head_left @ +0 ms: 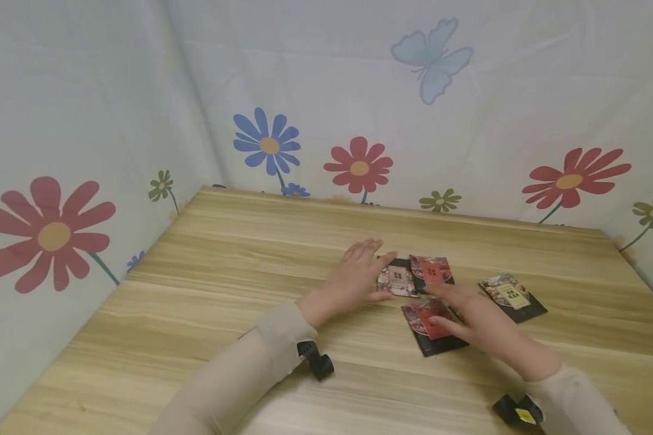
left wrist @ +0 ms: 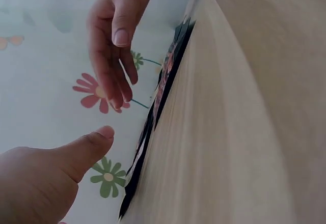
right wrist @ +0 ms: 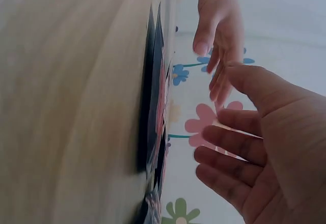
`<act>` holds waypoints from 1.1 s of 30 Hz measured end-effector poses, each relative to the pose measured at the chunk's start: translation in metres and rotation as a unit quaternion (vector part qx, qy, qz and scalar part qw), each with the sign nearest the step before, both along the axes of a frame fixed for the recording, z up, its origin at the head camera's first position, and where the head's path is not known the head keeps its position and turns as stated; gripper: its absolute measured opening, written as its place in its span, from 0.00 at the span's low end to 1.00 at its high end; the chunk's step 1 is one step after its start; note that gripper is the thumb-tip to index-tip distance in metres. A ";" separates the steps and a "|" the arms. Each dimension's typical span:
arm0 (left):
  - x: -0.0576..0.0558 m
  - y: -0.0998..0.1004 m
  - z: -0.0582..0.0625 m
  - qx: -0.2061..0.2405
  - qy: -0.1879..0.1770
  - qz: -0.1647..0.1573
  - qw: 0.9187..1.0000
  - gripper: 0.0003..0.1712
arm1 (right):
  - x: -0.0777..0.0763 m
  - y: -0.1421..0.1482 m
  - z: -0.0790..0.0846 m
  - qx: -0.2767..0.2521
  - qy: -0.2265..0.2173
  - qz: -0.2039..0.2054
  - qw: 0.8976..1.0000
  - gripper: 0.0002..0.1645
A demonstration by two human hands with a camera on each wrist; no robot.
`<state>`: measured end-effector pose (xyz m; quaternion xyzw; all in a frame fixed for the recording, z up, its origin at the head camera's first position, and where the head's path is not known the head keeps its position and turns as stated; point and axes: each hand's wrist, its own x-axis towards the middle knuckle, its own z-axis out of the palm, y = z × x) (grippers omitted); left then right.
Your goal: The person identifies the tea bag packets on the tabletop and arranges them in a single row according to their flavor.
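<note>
Several flat black packets with printed pictures lie on the wooden table. At the left edge of a packet with a pale label [head_left: 397, 278], my left hand [head_left: 348, 281] is held with fingers extended and thumb spread. Beside it is a packet with a red label [head_left: 430, 269]. My right hand [head_left: 481, 320] hovers over the right side of a nearer red packet [head_left: 420, 319], partly covering it. Both wrist views show the hands above the packets, palms facing each other, holding nothing. A packet with a yellow label [head_left: 513, 295] lies right of the right hand.
The wood-grain table [head_left: 223, 260] meets a white cloth backdrop [head_left: 315, 72] printed with flowers and a butterfly at its back and left side. Black wrist cameras hang below both sleeves, close above the tabletop.
</note>
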<state>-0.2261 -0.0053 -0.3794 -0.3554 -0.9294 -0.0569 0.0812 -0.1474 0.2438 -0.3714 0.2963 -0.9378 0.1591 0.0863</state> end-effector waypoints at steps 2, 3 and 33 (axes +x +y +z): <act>-0.002 0.002 -0.002 0.006 -0.002 -0.003 1.000 0.48 | 0.001 -0.002 -0.002 0.006 0.002 0.009 1.000 0.30; -0.003 0.003 -0.004 0.008 0.000 -0.006 1.000 0.48 | 0.001 -0.003 -0.003 0.008 0.003 0.013 1.000 0.30; -0.016 0.017 -0.027 -0.008 -0.064 -0.030 0.997 0.35 | 0.002 -0.006 -0.022 0.026 -0.002 0.059 0.998 0.27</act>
